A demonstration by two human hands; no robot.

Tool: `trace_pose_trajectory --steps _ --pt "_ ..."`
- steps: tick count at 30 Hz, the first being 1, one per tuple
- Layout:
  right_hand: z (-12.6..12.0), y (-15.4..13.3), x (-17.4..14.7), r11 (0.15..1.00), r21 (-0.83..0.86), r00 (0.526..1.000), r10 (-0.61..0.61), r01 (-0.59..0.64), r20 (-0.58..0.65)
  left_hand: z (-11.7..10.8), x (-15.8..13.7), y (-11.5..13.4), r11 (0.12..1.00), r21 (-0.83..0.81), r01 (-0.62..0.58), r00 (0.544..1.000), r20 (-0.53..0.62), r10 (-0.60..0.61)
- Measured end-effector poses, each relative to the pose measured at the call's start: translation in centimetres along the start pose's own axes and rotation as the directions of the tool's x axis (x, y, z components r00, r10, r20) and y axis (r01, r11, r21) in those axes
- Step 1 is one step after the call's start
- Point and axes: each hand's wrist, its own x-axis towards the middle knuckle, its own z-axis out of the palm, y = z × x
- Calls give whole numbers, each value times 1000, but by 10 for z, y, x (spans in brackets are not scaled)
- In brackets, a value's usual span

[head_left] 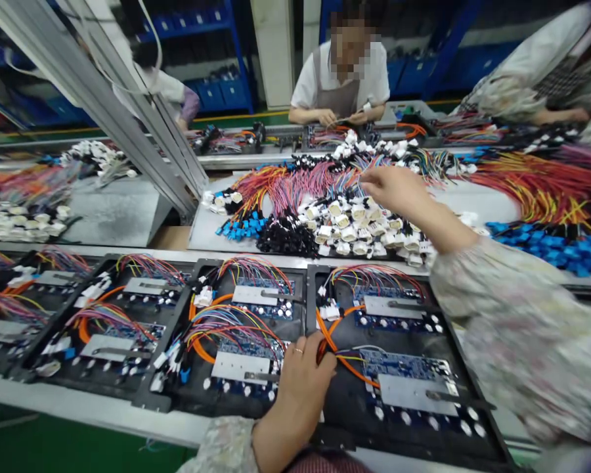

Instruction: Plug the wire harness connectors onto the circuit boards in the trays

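Observation:
My left hand [303, 368] rests at the edge between two black trays. Its fingers are curled closed beside an orange cable [349, 369], and whatever is inside them is mostly hidden. To its right lies a blue circuit board [404, 362] with a silver plate [416, 394]; a few thin wires run from the board toward the hand. Farther off, my right hand [394, 187] reaches over a pile of wire harnesses [300, 184]. Its fingertips are pinched together at the coloured wires there. White connectors [349, 223] lie heaped just below that hand.
Black trays [165, 328] holding wired circuit boards line the near rail. Red and yellow harnesses [546, 190] with blue connectors [561, 246] lie at right. A slanted metal post [128, 112] rises at left. Across the bench a co-worker [345, 79] handles parts; other people are beside them.

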Motion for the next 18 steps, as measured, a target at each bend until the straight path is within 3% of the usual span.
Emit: trace_pose_trajectory --steps 3,7,11,14,16,18 --pt "30 -18 64 998 25 991 -63 60 116 12 -4 0 1000 -1 20 998 -58 -20" --pt "58 -23 86 989 55 965 -148 139 215 22 -6 1 999 -2 46 998 -52 -46" --pt "50 -9 76 972 73 970 -229 223 87 11 -4 1 995 -76 58 998 39 -56" --pt "20 3 53 973 67 969 -212 222 -129 -8 -2 -3 937 -333 102 995 54 -90" --pt "-5 4 23 978 71 952 -172 195 -253 -24 4 -7 748 -649 141 987 38 -154" --pt "-26 -2 -24 975 97 936 -162 202 -313 -41 14 -9 336 -926 175 960 85 -266"
